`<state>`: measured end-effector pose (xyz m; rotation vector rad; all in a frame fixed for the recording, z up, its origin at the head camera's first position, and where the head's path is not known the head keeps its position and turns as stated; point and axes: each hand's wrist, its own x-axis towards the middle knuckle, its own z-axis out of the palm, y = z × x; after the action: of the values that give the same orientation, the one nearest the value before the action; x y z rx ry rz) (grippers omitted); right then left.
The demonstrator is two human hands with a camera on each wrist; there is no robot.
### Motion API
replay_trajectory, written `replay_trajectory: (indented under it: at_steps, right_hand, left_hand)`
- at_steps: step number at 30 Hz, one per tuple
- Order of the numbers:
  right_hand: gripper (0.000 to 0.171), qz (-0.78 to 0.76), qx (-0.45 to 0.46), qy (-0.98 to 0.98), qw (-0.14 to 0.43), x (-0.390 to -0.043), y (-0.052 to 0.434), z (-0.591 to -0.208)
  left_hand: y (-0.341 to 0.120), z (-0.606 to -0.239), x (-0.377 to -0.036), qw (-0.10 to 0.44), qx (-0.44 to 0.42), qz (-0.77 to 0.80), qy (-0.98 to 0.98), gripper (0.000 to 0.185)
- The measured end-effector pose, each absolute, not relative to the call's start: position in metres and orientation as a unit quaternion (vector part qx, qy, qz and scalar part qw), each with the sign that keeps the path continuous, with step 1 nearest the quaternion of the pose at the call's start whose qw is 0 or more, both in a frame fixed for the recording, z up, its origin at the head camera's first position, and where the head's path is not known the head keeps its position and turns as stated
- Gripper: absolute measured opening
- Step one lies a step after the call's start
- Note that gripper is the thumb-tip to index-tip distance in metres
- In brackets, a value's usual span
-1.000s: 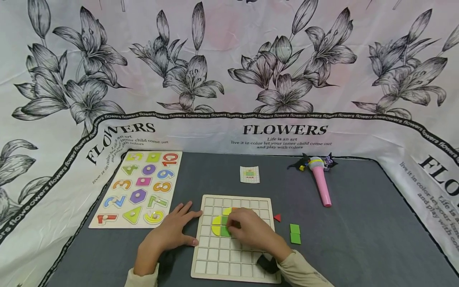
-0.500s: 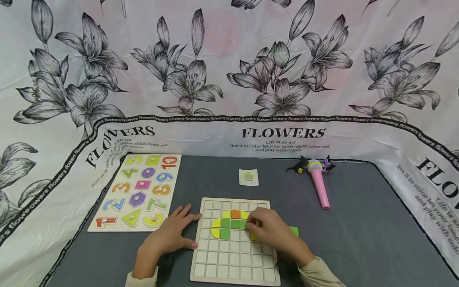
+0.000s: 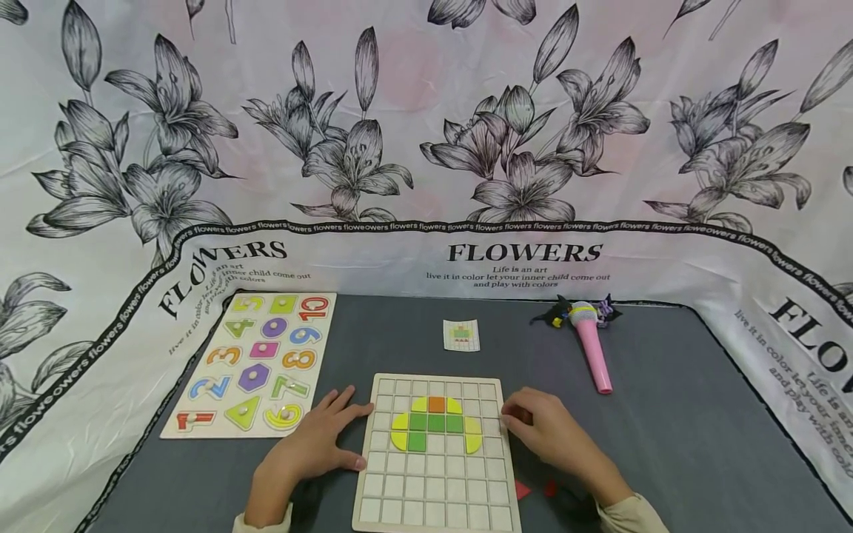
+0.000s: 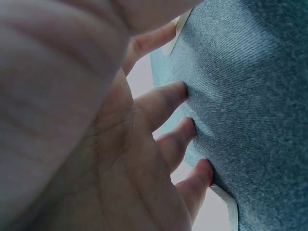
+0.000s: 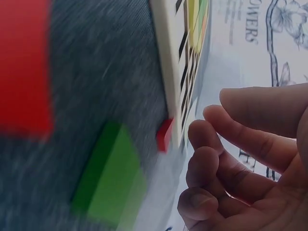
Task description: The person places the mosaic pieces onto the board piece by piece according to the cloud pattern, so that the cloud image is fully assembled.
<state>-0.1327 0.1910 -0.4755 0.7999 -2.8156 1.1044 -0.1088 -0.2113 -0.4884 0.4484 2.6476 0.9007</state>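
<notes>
Grid board (image 3: 436, 511) flat on grey surface (image 3: 666, 444), steadied at 9 o'clock edge by left hand (image 3: 320, 437), fingers spread. Right hand (image 3: 546, 433) loosely curled, nothing held, at 3 o'clock edge. Green block (image 5: 108, 173) and red piece (image 5: 164, 134) found just beside right hand, nearer than left.

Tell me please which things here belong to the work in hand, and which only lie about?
In use: grid board, coloured tiles on it, loose red pieces, pattern card, left hand, right hand.
Lying about: number puzzle, pink toy microphone.

Wooden grid board (image 3: 433, 488) lies flat, holding coloured tiles (image 3: 436, 424).
</notes>
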Motion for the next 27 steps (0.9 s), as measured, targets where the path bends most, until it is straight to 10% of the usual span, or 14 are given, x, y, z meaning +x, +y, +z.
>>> replay_trajectory:
  at_steps: [27]
  right_hand:
    - [0.019, 0.315, 0.227, -0.92, -0.06, -0.127, 0.257, -0.486]
  left_hand:
    - [-0.206, -0.475, -0.105, 0.161, 0.148, 0.301, 0.928, 0.086]
